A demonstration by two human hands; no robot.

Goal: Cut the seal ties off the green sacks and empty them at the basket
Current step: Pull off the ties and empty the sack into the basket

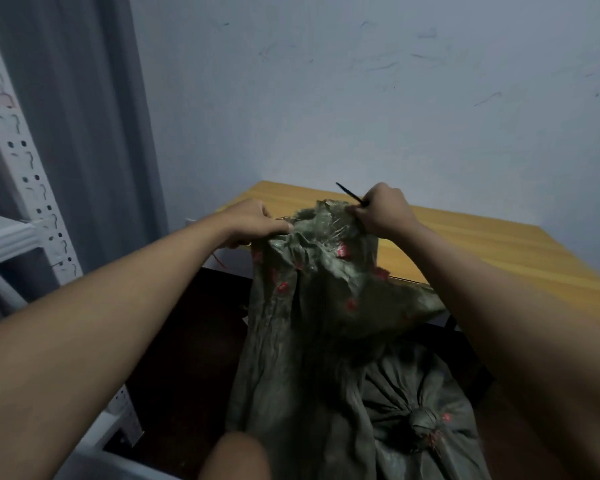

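A green woven sack (312,306) with red printed marks hangs upright, its frayed, gathered mouth held up between the left grip (257,220) and the right grip (381,209). A second green sack (426,410), neck knotted shut, lies below the right grip

A yellow wooden table (482,244) stood against the pale wall, its near edge running down toward the right. The upper part of a held-up green sack (326,271) crossed in front of that edge and may have leaned on it, though contact was unclear. Below, the dark floor (187,341) carried a second green sack (423,410), knotted shut. At left stood a white slotted shelf frame (32,202).
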